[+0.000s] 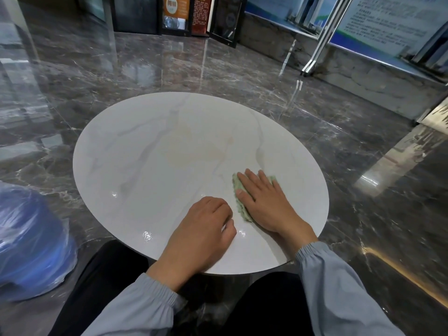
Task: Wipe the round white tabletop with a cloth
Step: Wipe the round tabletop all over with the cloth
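Head view, looking down on a round white tabletop (150,166) with faint grey and beige veining, which fills the middle of the frame above a glossy dark marble floor (315,105). Right hand (266,204): lies flat, palm down, fingers straight and slightly spread, pressing a pale green cloth (240,206) against the tabletop in its lower right part, near the near edge. The cloth shows along the thumb side of the hand and beyond the fingertips; the rest is hidden under the palm. Left hand (201,234): rests on the tabletop just beside the cloth, at lower centre, knuckles up, fingers curled under, holding nothing. Both wrists emerge from grey-blue sleeves (327,287) with gathered cuffs; black trousers (109,275) show below the table's near edge. Small bright glints of reflected light mark the tabletop beside the left hand. Lower left of the frame: a rounded blue object wrapped in clear plastic (29,238), standing on the floor, well apart from the table. Top of the frame: framed posters (175,13) and, at upper right, a printed wall panel (378,20); their text is too small to read.
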